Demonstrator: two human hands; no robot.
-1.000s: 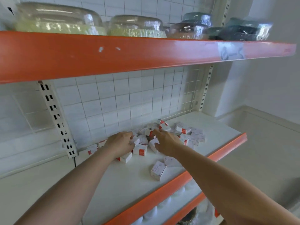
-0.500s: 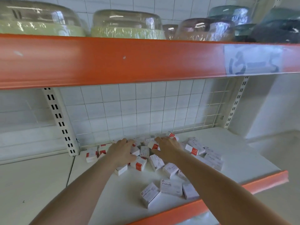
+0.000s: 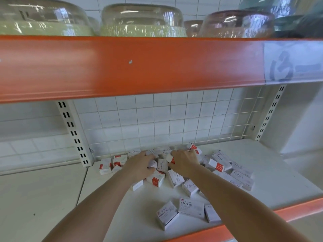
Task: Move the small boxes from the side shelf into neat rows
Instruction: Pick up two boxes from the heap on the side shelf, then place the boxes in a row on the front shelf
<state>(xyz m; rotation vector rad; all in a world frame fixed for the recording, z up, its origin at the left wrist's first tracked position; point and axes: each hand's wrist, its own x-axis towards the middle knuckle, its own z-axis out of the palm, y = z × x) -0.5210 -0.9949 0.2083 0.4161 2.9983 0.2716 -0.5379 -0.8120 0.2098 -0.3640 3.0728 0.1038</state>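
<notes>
Several small white boxes with red ends lie in a loose heap [image 3: 227,170] on the white shelf [image 3: 279,179]. Both my arms reach into its middle. My left hand [image 3: 140,165] lies over the boxes with thumb and fingers curled round a small white box [image 3: 152,163]. My right hand [image 3: 186,161] pinches another small box with a red end [image 3: 170,158] between thumb and fingers. Near the front edge lie a box marked STAPLES [image 3: 191,207] and one marked PAPER CLIPS [image 3: 167,215]. A few boxes stand side by side at the back left [image 3: 105,165].
An orange beam [image 3: 122,67] of the shelf above hangs low over the work area, carrying wrapped bowls [image 3: 141,21]. A white wire grid [image 3: 174,119] backs the shelf between slotted uprights [image 3: 73,130]. The shelf's orange front lip [image 3: 297,209] runs at lower right.
The view has swung closer and to the left, so the heap sits more central. Both hands stay in the heap; the right hand now has a red-ended box raised between its fingers.
</notes>
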